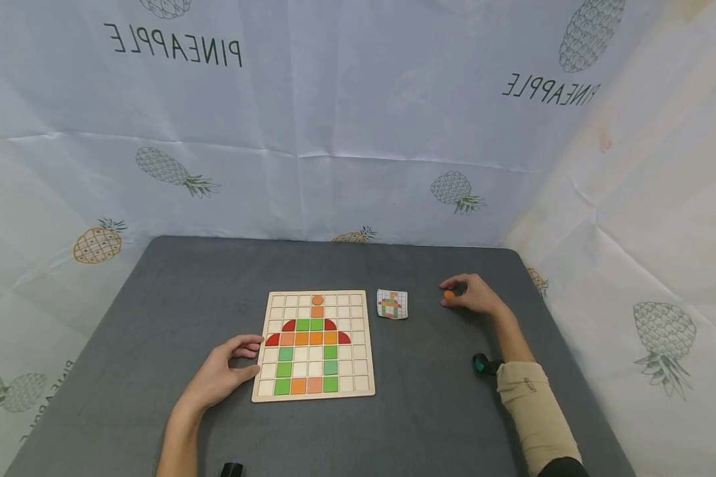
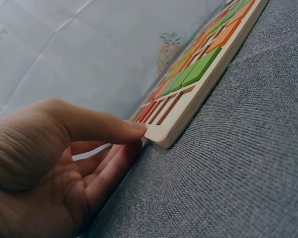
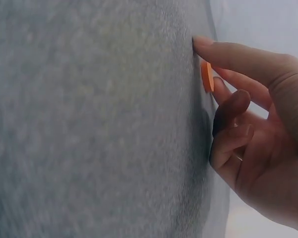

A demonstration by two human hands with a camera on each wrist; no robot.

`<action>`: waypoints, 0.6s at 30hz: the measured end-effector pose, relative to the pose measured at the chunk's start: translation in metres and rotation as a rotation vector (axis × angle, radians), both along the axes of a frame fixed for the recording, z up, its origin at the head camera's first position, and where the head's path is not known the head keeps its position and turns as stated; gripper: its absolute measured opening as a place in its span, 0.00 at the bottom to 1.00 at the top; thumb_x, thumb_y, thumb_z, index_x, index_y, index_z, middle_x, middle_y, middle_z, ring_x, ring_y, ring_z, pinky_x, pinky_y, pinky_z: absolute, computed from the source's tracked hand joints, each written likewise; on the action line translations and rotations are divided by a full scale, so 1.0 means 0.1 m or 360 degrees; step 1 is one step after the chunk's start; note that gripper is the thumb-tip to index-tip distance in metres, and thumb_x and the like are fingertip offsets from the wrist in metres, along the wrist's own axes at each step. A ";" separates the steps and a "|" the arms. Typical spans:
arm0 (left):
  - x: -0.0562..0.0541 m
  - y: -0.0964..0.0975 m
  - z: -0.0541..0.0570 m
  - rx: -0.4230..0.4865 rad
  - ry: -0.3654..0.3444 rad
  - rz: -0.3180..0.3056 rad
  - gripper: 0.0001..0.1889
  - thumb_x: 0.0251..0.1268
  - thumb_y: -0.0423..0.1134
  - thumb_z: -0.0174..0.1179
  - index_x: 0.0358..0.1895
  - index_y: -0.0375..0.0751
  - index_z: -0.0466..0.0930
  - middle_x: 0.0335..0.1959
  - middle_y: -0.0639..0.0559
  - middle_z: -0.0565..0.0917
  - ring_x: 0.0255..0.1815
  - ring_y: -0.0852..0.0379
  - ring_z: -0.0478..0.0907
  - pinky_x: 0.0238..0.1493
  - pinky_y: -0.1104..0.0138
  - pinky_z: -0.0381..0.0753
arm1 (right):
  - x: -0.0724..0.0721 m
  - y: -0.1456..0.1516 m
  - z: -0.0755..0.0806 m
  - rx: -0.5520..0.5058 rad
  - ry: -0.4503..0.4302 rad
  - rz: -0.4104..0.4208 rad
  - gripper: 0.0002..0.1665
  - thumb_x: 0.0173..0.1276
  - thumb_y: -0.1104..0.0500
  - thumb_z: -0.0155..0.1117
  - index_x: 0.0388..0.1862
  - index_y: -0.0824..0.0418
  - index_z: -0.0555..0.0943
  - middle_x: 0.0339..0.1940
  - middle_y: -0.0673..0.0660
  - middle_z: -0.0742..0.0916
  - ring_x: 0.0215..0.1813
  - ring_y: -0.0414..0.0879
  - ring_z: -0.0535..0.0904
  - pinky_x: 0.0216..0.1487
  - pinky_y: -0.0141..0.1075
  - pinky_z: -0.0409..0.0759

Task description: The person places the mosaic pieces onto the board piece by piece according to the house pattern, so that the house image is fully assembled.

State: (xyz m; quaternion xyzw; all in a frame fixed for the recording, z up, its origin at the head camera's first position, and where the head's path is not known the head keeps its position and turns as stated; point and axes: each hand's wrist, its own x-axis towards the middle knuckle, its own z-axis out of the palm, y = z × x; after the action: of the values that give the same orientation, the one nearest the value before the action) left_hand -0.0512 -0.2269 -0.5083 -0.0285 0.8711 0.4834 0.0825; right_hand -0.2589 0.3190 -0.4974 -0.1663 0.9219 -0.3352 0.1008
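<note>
A wooden grid board [image 1: 358,371] lies on the table, with green, orange and red pieces set in a figure and an orange disc [image 1: 317,300] in its top row. My left hand [image 1: 217,374] rests at the board's left edge, thumb and fingertips touching the rim; in the left wrist view the thumb [image 2: 124,130] meets a corner. At the right, my right hand [image 1: 474,295] reaches down around a small orange piece [image 3: 207,77], which shows between the thumb and fingers near the cloth. Whether the fingertips press on it is hard to see.
A small pattern card [image 1: 392,304] lies between the board and my right hand. Grey cloth covers the table [image 1: 420,411]. A pineapple-print curtain [image 1: 334,99] hangs behind it. A black object [image 1: 231,470] shows at the near edge, and a dark green-black device [image 1: 485,364] sits by the right wrist.
</note>
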 end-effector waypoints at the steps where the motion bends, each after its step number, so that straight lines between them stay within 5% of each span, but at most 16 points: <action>1: 0.00 0.00 0.00 0.0001 0.0004 -0.0001 0.31 0.65 0.30 0.74 0.72 0.36 0.78 0.63 0.42 0.85 0.60 0.50 0.81 0.57 0.69 0.81 | 0.00 0.01 0.00 0.0005 0.0001 0.0000 0.23 0.65 0.58 0.83 0.57 0.65 0.90 0.56 0.68 0.90 0.64 0.66 0.81 0.66 0.61 0.76; 10: 0.01 0.00 0.00 0.0004 0.0002 -0.0008 0.31 0.65 0.30 0.73 0.72 0.36 0.78 0.63 0.42 0.85 0.60 0.50 0.81 0.57 0.69 0.81 | 0.04 0.08 -0.01 0.0040 -0.0001 -0.0070 0.17 0.67 0.54 0.82 0.51 0.60 0.92 0.42 0.57 0.93 0.54 0.54 0.83 0.61 0.51 0.77; 18: 0.01 -0.01 0.00 0.0003 0.0002 -0.0006 0.31 0.65 0.30 0.73 0.72 0.36 0.78 0.63 0.42 0.85 0.60 0.50 0.81 0.57 0.69 0.81 | 0.03 -0.02 0.02 0.0059 0.0047 -0.0039 0.15 0.69 0.52 0.81 0.50 0.58 0.92 0.42 0.55 0.93 0.46 0.46 0.82 0.52 0.42 0.77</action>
State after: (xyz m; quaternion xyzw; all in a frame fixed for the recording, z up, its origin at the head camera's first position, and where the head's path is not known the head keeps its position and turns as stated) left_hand -0.0505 -0.2279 -0.5079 -0.0266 0.8707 0.4841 0.0829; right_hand -0.2560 0.3172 -0.4952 -0.1579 0.9313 -0.3166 0.0862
